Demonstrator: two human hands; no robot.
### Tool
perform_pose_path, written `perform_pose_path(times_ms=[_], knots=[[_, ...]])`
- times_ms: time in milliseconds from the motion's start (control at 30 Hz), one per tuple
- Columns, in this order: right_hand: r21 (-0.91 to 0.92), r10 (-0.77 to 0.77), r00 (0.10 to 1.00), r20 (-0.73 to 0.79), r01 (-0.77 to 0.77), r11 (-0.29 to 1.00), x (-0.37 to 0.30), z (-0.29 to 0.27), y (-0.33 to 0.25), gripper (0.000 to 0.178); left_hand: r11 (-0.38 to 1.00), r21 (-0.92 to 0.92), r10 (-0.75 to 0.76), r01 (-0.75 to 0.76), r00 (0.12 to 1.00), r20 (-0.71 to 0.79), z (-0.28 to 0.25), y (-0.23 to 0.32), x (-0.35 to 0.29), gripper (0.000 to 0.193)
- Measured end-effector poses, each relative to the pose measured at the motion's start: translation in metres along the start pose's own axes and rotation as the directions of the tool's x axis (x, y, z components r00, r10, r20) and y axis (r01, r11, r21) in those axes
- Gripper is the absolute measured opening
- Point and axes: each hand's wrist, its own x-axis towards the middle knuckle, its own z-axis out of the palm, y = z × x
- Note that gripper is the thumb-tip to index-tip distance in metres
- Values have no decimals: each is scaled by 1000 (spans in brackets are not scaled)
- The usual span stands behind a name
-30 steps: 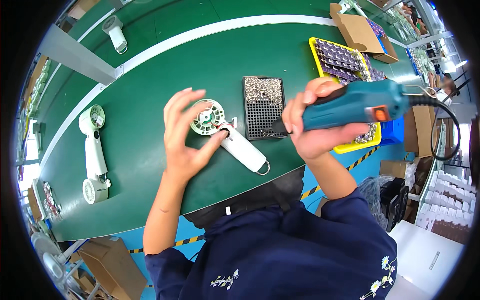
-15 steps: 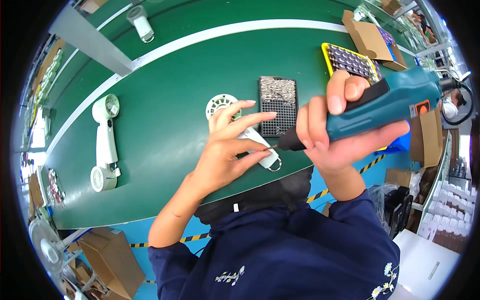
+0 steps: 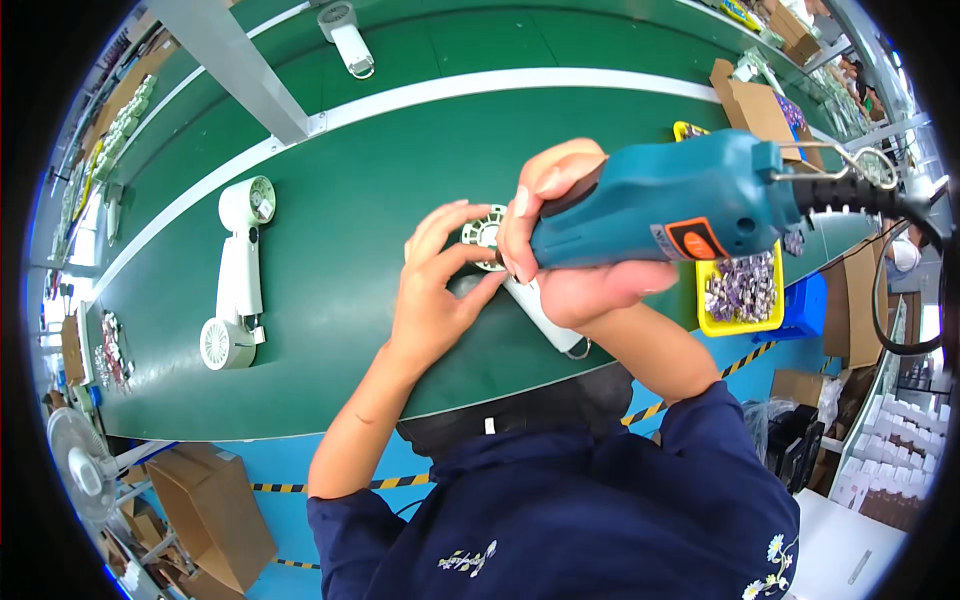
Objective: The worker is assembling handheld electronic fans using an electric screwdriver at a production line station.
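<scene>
My right hand (image 3: 560,240) wraps around a teal electric screwdriver (image 3: 655,205), held nearly level, its dark nose pointing left. Under that nose lies a white handheld fan (image 3: 540,318), its slotted round head away from me and its metal ring toward me. My left hand (image 3: 437,285) curls around the fan head from the left, thumb and index finger close to the screwdriver's tip. The fingers of my right hand hide the bit, so whether it touches a screw cannot be seen. Another white fan (image 3: 240,270) lies on the green table to the left.
A yellow tray (image 3: 740,325) of small shiny parts is at the right, beside a blue bin (image 3: 803,308). An open cardboard box (image 3: 750,100) stands at the far right. Beyond the white rail lies another fan (image 3: 350,45). The screwdriver's black cable (image 3: 850,197) trails right.
The screwdriver has moved left and away from me, from the fan's handle to near its head. My left hand has shifted with it. The black screw tray is now hidden behind the tool.
</scene>
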Motion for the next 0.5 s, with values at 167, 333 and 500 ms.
perform_pose_path(times_ms=[167, 333, 500], knots=[[-105, 115, 982, -152, -132, 986, 0, 12, 5, 94, 999, -52, 15, -17, 1000, -27, 2, -5, 1, 21], [-320, 194, 978, 75, -160, 934, -15, 19, 31, 67, 989, -73, 114, -131, 974, -197, -3, -19, -11, 36], [-154, 188, 973, -132, -207, 966, -23, -4, 24, 80, 966, -248, 53, -70, 996, -75, 24, -15, -2, 69]])
